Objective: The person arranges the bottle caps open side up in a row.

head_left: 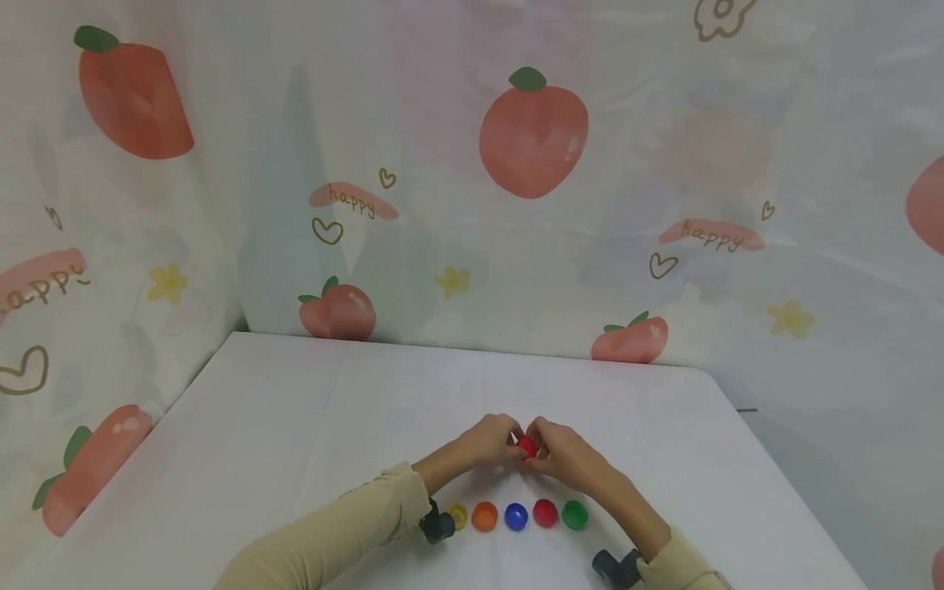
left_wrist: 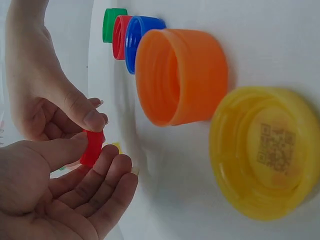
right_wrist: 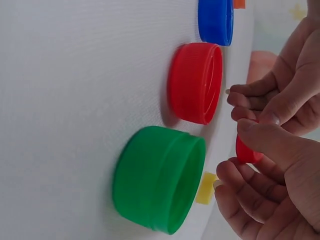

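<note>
Over the table, both hands meet at a small red cap. My left hand pinches one side of it between thumb and fingers. The opposite side is pinched by my right hand. Fingers hide part of this cap in every view. Nearer to me lies a row of caps, hollow sides facing up: yellow, orange, blue, a second red one and green. The yellow cap has a QR-like code inside it.
A small yellow piece shows behind the green cap, near the right fingers. The white table is bordered by printed cloth at the back and left. Dark wrist cameras hang under both wrists.
</note>
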Available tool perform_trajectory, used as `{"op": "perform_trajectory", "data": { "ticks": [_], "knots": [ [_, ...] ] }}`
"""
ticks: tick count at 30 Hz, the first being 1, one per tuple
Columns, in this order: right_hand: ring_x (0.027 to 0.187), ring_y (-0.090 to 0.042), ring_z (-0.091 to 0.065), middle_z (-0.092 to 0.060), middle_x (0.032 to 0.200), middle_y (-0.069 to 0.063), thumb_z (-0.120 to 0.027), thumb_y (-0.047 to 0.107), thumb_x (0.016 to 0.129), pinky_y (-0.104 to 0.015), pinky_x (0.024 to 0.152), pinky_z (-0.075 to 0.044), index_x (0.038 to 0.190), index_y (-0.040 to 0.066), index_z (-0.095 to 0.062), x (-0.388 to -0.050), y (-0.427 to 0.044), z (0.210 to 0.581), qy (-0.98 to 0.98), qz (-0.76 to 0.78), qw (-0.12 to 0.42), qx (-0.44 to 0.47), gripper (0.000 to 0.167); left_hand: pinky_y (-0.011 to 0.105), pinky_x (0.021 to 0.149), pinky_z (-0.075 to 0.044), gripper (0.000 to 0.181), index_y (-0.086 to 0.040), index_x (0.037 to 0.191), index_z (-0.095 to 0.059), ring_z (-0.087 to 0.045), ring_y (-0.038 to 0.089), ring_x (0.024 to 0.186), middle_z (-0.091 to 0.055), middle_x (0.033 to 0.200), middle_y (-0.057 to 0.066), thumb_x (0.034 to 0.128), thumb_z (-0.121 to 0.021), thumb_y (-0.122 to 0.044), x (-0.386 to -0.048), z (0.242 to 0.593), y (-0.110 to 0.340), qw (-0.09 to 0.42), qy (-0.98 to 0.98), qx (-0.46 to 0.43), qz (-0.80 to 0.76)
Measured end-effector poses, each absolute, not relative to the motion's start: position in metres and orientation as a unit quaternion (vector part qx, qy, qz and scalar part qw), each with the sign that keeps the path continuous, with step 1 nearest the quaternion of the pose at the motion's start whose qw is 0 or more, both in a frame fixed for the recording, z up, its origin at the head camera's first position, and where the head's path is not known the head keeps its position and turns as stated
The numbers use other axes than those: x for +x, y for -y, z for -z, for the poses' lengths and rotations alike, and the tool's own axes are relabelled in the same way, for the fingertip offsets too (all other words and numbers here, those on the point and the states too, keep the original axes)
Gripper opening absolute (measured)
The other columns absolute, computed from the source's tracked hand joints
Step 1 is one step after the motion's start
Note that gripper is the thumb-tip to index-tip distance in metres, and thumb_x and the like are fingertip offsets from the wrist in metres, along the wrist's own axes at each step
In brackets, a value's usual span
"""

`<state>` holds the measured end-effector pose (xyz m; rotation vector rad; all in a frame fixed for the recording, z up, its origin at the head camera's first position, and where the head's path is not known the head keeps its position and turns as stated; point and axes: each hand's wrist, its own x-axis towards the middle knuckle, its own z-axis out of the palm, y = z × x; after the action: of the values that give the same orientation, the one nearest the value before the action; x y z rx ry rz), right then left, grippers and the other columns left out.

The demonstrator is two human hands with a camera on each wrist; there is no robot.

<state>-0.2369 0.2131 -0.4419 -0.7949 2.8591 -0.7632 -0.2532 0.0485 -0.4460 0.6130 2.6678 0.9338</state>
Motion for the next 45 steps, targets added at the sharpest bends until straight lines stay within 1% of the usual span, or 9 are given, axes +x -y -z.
{"op": "perform_trajectory", "data": {
  "ticks": [6, 9, 14, 20, 27, 34, 40, 43, 45],
  "knots": [
    [0.076, -0.011, -0.057, -0.058, 0.084, 0.003, -0.077, 0.005, 0.077, -0.019, 0.067, -0.051, 0.102, 0.006, -0.053, -0.233, -0.218, 0.444, -0.928, 0.268, 0.025, -0.259, 0.035, 0.018, 0.053, -0.046, 0.017, -0.007, 0.095, -0.062, -0.053, 0.008, 0.061, -0.056, 0.073, -0.004, 0.083, -0.073, -0.012, -0.252, 0.449, -0.048, 0.118, -0.906, 0.213, -0.345],
    [0.075, -0.012, -0.056, -0.058, 0.083, 0.003, -0.076, 0.007, 0.079, -0.019, 0.067, -0.051, 0.101, 0.006, -0.054, -0.231, -0.222, 0.444, -0.927, 0.28, 0.021, -0.248, 0.031, 0.019, 0.052, -0.046, 0.016, -0.009, 0.091, -0.059, -0.053, 0.008, 0.059, -0.056, 0.072, -0.004, 0.0828, -0.073, -0.01, -0.25, 0.451, -0.048, 0.118, -0.899, 0.217, -0.362],
    [0.073, -0.012, -0.055, -0.058, 0.08, 0.004, -0.074, 0.01, 0.081, -0.02, 0.066, -0.051, 0.097, 0.007, -0.056, -0.229, -0.227, 0.441, -0.926, 0.296, 0.035, -0.23, 0.024, 0.018, 0.054, -0.047, 0.015, -0.009, 0.092, -0.059, -0.055, 0.008, 0.06, -0.057, 0.072, -0.004, 0.0843, -0.071, -0.01, -0.248, 0.452, -0.048, 0.123, -0.887, 0.228, -0.382],
    [0.071, -0.011, -0.054, -0.057, 0.079, 0.005, -0.074, 0.01, 0.081, -0.019, 0.065, -0.05, 0.093, 0.009, -0.055, -0.226, -0.232, 0.436, -0.929, 0.293, 0.028, -0.222, 0.023, 0.018, 0.057, -0.047, 0.014, -0.01, 0.093, -0.059, -0.055, 0.006, 0.063, -0.059, 0.076, -0.005, 0.0868, -0.069, -0.018, -0.245, 0.447, -0.049, 0.116, -0.882, 0.245, -0.386],
    [0.068, -0.012, -0.052, -0.055, 0.076, 0.006, -0.072, 0.009, 0.083, -0.019, 0.062, -0.049, 0.094, 0.01, -0.052, -0.22, -0.238, 0.433, -0.926, 0.286, 0.021, -0.243, 0.022, 0.017, 0.057, -0.047, 0.014, -0.011, 0.091, -0.059, -0.055, 0.004, 0.064, -0.058, 0.076, -0.007, 0.091, -0.064, -0.024, -0.242, 0.445, -0.05, 0.105, -0.872, 0.273, -0.393],
    [0.07, -0.01, -0.056, -0.058, 0.079, 0.006, -0.073, 0.012, 0.083, -0.018, 0.065, -0.05, 0.094, 0.01, -0.051, -0.216, -0.245, 0.429, -0.919, 0.302, 0.043, -0.249, 0.024, 0.015, 0.061, -0.047, 0.014, -0.012, 0.089, -0.06, -0.055, 0.003, 0.067, -0.058, 0.078, -0.009, 0.0875, -0.069, -0.023, -0.239, 0.442, -0.052, 0.108, -0.869, 0.278, -0.395],
    [0.075, -0.01, -0.06, -0.06, 0.085, 0.005, -0.072, 0.021, 0.084, -0.019, 0.069, -0.051, 0.098, 0.008, -0.053, -0.212, -0.249, 0.431, -0.909, 0.321, 0.044, -0.262, 0.027, 0.015, 0.061, -0.048, 0.012, -0.012, 0.088, -0.061, -0.058, 0.003, 0.072, -0.061, 0.082, -0.008, 0.0848, -0.072, -0.017, -0.235, 0.441, -0.052, 0.12, -0.864, 0.288, -0.395],
    [0.078, -0.011, -0.061, -0.06, 0.088, 0.004, -0.072, 0.025, 0.084, -0.021, 0.071, -0.052, 0.1, 0.009, -0.053, -0.21, -0.249, 0.433, -0.909, 0.331, 0.053, -0.249, 0.03, 0.014, 0.062, -0.048, 0.014, -0.011, 0.091, -0.062, -0.059, 0.003, 0.074, -0.062, 0.085, -0.007, 0.0834, -0.073, -0.014, -0.234, 0.441, -0.051, 0.122, -0.861, 0.3, -0.393],
    [0.08, -0.012, -0.061, -0.06, 0.09, 0.004, -0.073, 0.025, 0.083, -0.022, 0.072, -0.052, 0.1, 0.009, -0.053, -0.209, -0.25, 0.434, -0.908, 0.335, 0.057, -0.244, 0.031, 0.014, 0.064, -0.048, 0.016, -0.01, 0.095, -0.063, -0.061, 0.003, 0.077, -0.064, 0.089, -0.007, 0.0833, -0.073, -0.013, -0.233, 0.441, -0.051, 0.121, -0.856, 0.312, -0.394]
  ]
}}
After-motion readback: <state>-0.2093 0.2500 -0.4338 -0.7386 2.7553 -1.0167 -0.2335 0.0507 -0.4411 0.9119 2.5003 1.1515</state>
